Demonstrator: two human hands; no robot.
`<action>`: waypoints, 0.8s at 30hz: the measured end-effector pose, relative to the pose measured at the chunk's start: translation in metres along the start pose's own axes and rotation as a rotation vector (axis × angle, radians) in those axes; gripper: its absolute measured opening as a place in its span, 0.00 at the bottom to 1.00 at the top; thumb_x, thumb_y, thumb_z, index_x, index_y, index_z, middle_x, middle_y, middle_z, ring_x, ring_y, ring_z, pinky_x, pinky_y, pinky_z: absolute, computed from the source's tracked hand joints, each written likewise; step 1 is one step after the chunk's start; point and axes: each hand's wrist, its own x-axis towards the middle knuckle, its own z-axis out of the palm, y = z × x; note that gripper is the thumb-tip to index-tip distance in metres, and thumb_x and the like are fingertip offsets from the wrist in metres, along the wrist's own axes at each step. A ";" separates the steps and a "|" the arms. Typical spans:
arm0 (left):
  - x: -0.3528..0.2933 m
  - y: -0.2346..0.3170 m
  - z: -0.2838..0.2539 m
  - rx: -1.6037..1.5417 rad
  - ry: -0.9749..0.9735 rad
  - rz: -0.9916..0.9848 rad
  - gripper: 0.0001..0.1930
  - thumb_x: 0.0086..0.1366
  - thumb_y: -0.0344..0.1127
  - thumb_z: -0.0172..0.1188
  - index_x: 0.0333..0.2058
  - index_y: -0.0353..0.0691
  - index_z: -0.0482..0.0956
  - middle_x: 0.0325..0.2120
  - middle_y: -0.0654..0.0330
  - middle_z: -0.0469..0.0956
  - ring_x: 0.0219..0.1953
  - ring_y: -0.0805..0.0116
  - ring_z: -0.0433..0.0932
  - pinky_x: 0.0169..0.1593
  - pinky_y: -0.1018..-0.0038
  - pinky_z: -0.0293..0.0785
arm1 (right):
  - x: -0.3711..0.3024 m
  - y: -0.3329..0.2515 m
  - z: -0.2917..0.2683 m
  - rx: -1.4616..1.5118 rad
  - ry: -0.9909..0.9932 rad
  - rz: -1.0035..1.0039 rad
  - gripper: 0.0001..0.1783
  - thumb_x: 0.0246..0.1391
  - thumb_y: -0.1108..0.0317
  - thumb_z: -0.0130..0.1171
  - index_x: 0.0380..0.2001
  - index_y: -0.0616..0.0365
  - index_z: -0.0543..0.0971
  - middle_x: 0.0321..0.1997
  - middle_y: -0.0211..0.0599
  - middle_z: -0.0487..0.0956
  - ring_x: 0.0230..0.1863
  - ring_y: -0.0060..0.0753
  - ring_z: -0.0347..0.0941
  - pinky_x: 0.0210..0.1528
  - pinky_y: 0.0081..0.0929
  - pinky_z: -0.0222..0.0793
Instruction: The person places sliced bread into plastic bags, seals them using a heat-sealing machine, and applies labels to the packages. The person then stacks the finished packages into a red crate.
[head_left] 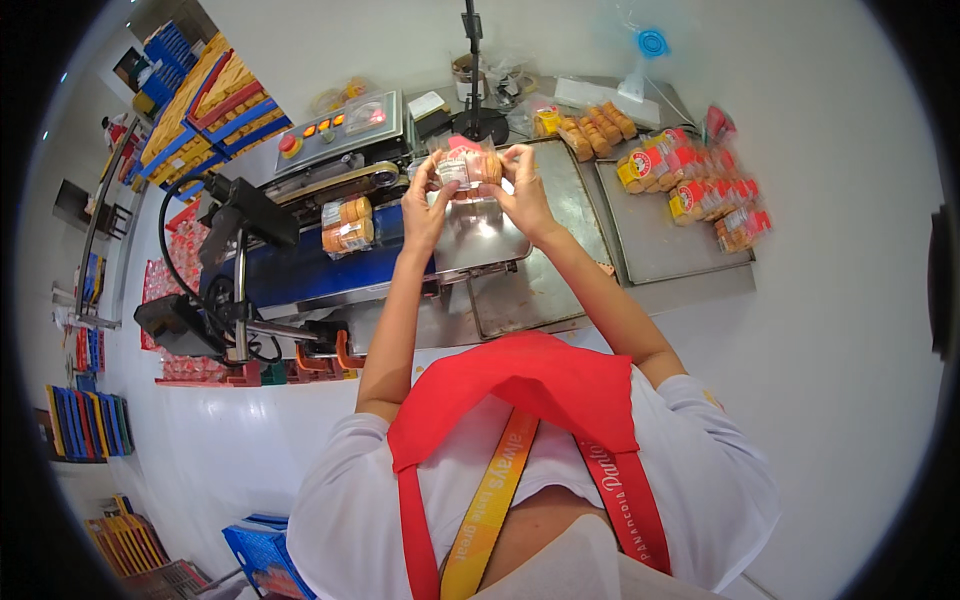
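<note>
Between my two hands is a clear plastic pack of round golden-brown baked goods [468,168], with a red and white label on its film. My left hand [426,200] pinches its left end, thumb in front. On its right end, the fingers and thumb of my right hand [525,198] are closed. The pack is held above a shiny metal plate [485,240] at the end of a blue conveyor belt [290,272]. Two similar packs [347,226] lie on the belt, left of my left hand.
A control box [345,128] with a red button stands behind the belt. On the right, several filled packs [690,180] lie over a metal tray [665,240], beside another tray [560,215]. A black stand [478,110] rises at the back. Black devices on a bracket [240,290] overhang the belt's left.
</note>
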 end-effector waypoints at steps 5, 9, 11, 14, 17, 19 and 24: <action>-0.015 0.015 0.005 0.182 0.258 0.015 0.17 0.58 0.32 0.63 0.46 0.35 0.75 0.41 0.50 0.79 0.39 0.66 0.80 0.40 0.74 0.76 | -0.005 -0.007 0.013 -0.297 0.111 -0.016 0.17 0.53 0.70 0.61 0.43 0.66 0.70 0.42 0.50 0.77 0.47 0.45 0.76 0.49 0.33 0.72; -0.006 0.030 0.007 0.310 0.347 0.218 0.08 0.58 0.29 0.62 0.36 0.30 0.80 0.31 0.54 0.80 0.29 0.72 0.79 0.32 0.77 0.74 | 0.009 -0.038 0.012 -0.677 0.263 -0.293 0.07 0.53 0.70 0.59 0.33 0.63 0.79 0.35 0.48 0.77 0.34 0.47 0.75 0.38 0.35 0.71; -0.004 0.037 0.007 0.349 0.345 0.231 0.06 0.58 0.28 0.61 0.31 0.30 0.81 0.27 0.54 0.80 0.25 0.72 0.78 0.30 0.77 0.73 | 0.009 -0.035 0.016 -0.584 0.264 -0.188 0.06 0.52 0.72 0.57 0.32 0.62 0.81 0.30 0.44 0.77 0.29 0.42 0.73 0.34 0.33 0.69; -0.003 0.039 0.006 0.355 0.337 0.174 0.07 0.58 0.29 0.62 0.32 0.30 0.81 0.22 0.55 0.79 0.23 0.73 0.77 0.29 0.78 0.71 | 0.009 -0.030 0.016 -0.465 0.260 -0.083 0.06 0.52 0.73 0.58 0.32 0.62 0.81 0.28 0.42 0.78 0.27 0.38 0.74 0.32 0.29 0.69; 0.002 0.036 0.002 0.257 0.295 0.065 0.07 0.58 0.29 0.62 0.31 0.31 0.81 0.24 0.56 0.79 0.24 0.73 0.77 0.30 0.78 0.72 | 0.015 -0.027 0.014 -0.347 0.242 0.027 0.05 0.51 0.73 0.59 0.30 0.63 0.81 0.26 0.39 0.79 0.25 0.32 0.74 0.29 0.26 0.68; 0.004 0.034 -0.003 0.181 0.265 0.000 0.06 0.58 0.29 0.62 0.31 0.31 0.81 0.25 0.58 0.80 0.24 0.75 0.77 0.31 0.78 0.73 | 0.019 -0.031 0.007 -0.297 0.211 0.052 0.05 0.50 0.72 0.60 0.28 0.62 0.81 0.25 0.38 0.79 0.23 0.29 0.74 0.28 0.25 0.67; 0.011 0.005 -0.012 -0.190 0.127 -0.112 0.06 0.58 0.28 0.62 0.32 0.32 0.81 0.27 0.63 0.80 0.31 0.78 0.77 0.39 0.81 0.73 | 0.025 -0.017 -0.009 -0.196 0.031 0.075 0.06 0.47 0.69 0.64 0.28 0.60 0.81 0.36 0.38 0.79 0.40 0.29 0.74 0.39 0.25 0.68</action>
